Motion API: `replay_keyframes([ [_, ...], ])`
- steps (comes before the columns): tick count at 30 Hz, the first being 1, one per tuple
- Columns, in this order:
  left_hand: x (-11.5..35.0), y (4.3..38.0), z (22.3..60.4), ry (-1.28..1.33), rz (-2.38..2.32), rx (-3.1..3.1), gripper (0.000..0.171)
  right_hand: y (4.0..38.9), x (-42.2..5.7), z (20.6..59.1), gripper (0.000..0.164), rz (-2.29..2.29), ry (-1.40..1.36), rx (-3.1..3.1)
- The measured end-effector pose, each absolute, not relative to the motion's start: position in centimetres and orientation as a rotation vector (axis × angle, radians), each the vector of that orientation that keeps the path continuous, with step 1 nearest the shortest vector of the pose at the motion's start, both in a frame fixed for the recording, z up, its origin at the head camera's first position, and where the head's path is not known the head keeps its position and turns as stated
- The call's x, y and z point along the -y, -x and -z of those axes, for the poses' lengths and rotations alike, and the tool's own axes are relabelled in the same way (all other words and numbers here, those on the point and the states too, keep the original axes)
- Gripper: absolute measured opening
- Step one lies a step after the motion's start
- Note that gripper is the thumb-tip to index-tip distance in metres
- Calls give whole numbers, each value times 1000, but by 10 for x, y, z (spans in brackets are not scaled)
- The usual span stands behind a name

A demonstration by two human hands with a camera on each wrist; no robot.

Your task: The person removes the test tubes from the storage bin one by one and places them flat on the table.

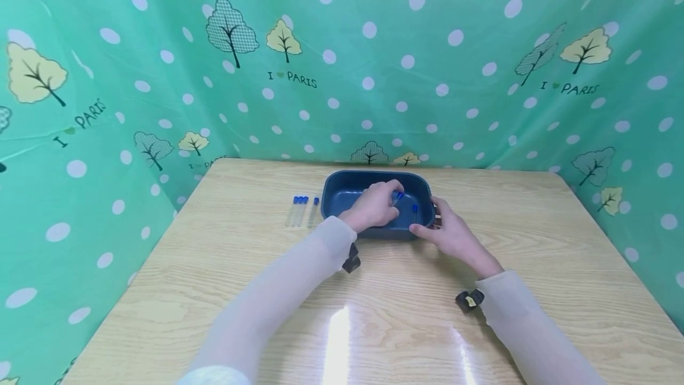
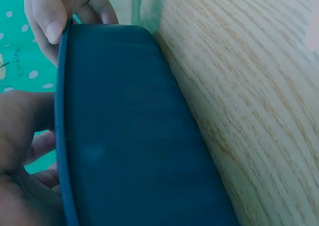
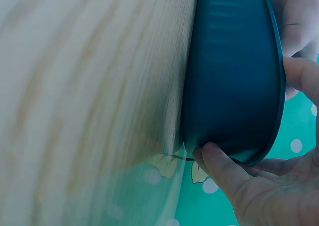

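A dark blue basin (image 1: pixel 342 233) sits on the table toward the back. My left hand (image 1: pixel 376 204) reaches over its near wall and pinches a blue-capped test tube (image 1: pixel 398 196) between fingers and thumb inside it. A second blue-capped tube (image 1: pixel 414 214) is at the basin's right end, near my right thumb. My right hand (image 1: pixel 454 233) grips that end, thumb over the rim and the other fingers along the outer wall. In the right wrist view, fingertips of the right hand (image 3: pixel 269 186) press the basin's outside (image 3: pixel 229 71). The left wrist view hides the basin's inside behind its wall (image 2: pixel 119 111).
Several clear test tubes with blue caps (image 1: pixel 301 212) lie side by side on the wooden table (image 1: pixel 256 266), left of the basin. A green dotted cloth (image 1: pixel 369 46) hangs behind and at both sides of the table.
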State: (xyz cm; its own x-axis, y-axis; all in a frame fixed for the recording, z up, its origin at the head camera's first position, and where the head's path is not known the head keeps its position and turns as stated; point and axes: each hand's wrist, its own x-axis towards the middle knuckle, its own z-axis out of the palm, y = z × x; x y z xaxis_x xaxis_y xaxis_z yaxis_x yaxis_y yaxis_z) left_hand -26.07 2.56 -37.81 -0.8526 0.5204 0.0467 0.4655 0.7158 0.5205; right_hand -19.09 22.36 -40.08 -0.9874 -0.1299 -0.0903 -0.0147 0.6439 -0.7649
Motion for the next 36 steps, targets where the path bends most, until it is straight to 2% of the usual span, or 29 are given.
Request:
replay_keyframes([
  [17,-16,245,367,-837,-852,-2837,50,190,-222,400,100,1263,121,-2722],
  [26,-13,239,363,-862,-852,-2849,50,190,-221,400,93,1267,121,-2722],
  [36,-2,236,361,-855,-833,-2850,51,191,-222,401,99,1270,113,-2722],
])
